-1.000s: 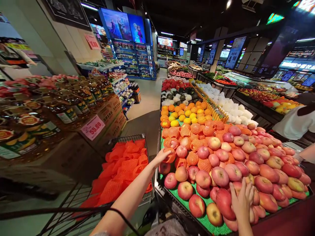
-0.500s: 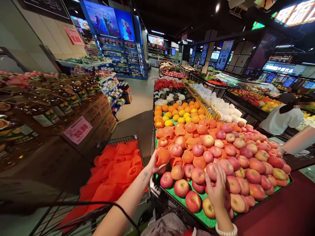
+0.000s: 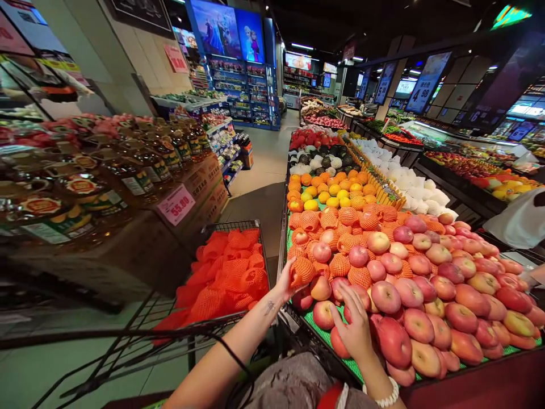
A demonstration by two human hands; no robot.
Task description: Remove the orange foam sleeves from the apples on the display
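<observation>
My left hand (image 3: 288, 283) is closed around an orange foam fruit net (image 3: 304, 271) at the left edge of the fruit display. The net is rounded; whether fruit fills it cannot be seen. To its right, my right hand (image 3: 354, 325) reaches over the front apples with its fingers apart and nothing visibly held. Under its fingertips lies a red apple (image 3: 339, 286), partly covered; contact is unclear. Bare red-yellow apples (image 3: 385, 296) are heaped to the right, and several netted apples (image 3: 339, 264) sit behind. Green matting (image 3: 317, 330) shows beneath the front ones.
A wire cart (image 3: 264, 250) filled with orange foam nets (image 3: 227, 272) stands left of the display. Bottles of oil (image 3: 136, 165) on cartons line the far left. Oranges (image 3: 334, 190) and white-netted fruit (image 3: 419, 193) lie farther back. Another person's white sleeve (image 3: 522, 218) is at right.
The view has swung left, so the display appears farther right. My right hand has shifted left across the apples, closer to my left hand. My left hand keeps its hold on the foam net.
</observation>
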